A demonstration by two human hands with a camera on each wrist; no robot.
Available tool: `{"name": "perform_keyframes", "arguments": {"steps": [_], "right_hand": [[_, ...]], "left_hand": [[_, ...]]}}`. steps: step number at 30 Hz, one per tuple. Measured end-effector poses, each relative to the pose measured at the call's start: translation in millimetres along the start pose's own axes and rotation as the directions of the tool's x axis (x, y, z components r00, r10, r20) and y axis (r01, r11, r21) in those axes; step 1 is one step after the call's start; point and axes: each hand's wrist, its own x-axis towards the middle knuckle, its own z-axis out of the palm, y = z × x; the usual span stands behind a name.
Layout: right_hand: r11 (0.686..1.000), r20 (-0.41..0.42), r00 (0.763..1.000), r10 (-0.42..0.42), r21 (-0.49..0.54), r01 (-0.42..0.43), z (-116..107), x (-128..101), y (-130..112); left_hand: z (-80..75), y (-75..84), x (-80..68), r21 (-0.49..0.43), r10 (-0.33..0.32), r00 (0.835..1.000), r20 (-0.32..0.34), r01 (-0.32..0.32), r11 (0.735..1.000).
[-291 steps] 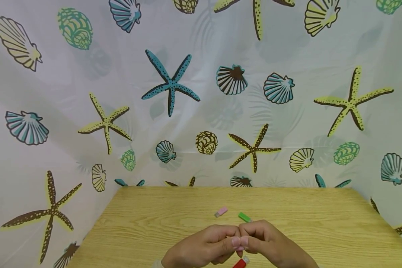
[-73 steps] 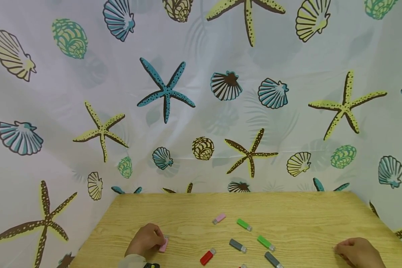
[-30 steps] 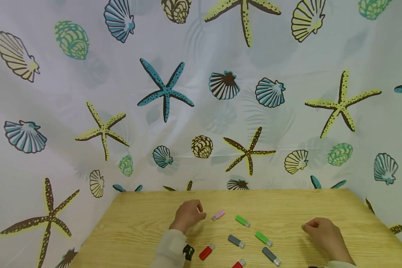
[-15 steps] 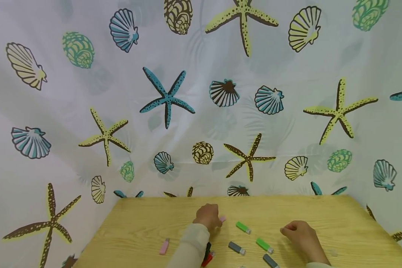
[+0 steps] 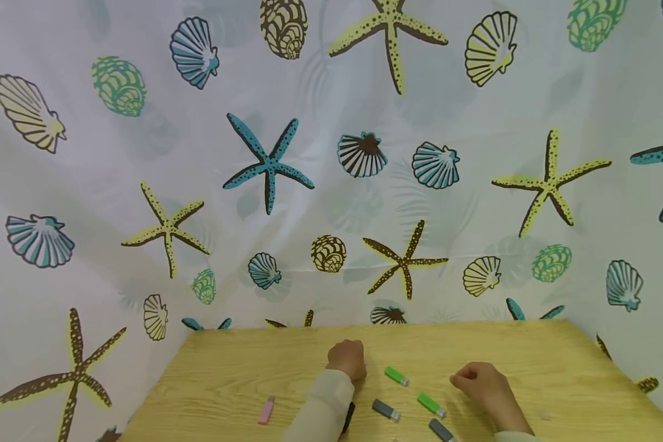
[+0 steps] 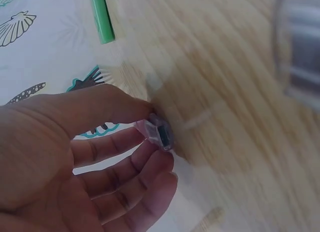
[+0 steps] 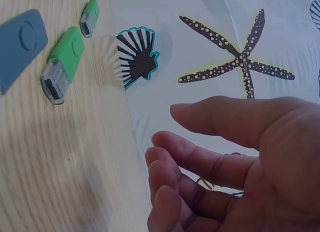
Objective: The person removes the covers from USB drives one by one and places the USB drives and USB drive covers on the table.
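My left hand (image 5: 348, 359) is at the far middle of the table, pinching a pink USB stick (image 6: 142, 127) between thumb and fingers. Its clear-covered connector end shows in the left wrist view; the head view mostly hides the stick behind the hand. My right hand (image 5: 483, 387) hovers over the table right of the green USB stick (image 5: 431, 404), fingers loosely curled around nothing. Another pink USB stick (image 5: 266, 410) lies apart on the left.
A second green USB stick (image 5: 395, 376) lies farther back. Two grey USB sticks, one left (image 5: 385, 409) and one nearer (image 5: 441, 430), lie in front. A small clear piece (image 5: 544, 415) sits at the right. A patterned curtain (image 5: 409, 202) surrounds the wooden table.
My left hand has left the pink USB stick at the left, reached across to the far one and taken hold of it. My right hand has moved leftward, away from the small clear piece.
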Motion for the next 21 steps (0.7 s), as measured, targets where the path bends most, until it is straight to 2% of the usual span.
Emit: {"name": "perform_keyframes", "arguments": {"steps": [6,12,17,21], "right_hand": [[1.0,0.029,1.0,0.004,0.025,-0.005,0,0,-2],[1.0,0.019,1.0,-0.022,0.022,0.021,-1,-1,-6],[0.999,0.02,0.999,-0.038,0.037,0.037,1,-2,-9],[0.998,0.034,0.999,-0.032,0.05,0.03,5,-4,-13]], "left_hand": [[-4.3,3.1,-3.9,0.047,-0.017,1.0,0.024,0.016,0.999],[-10.6,-4.7,-7.9,0.02,0.05,0.999,0.01,-0.05,0.999],[-15.8,-16.3,-11.5,-0.117,0.1,0.995,-0.029,-0.103,0.988],[-22.1,-22.4,-18.3,-0.28,0.126,0.992,-0.027,-0.129,0.951]]}}
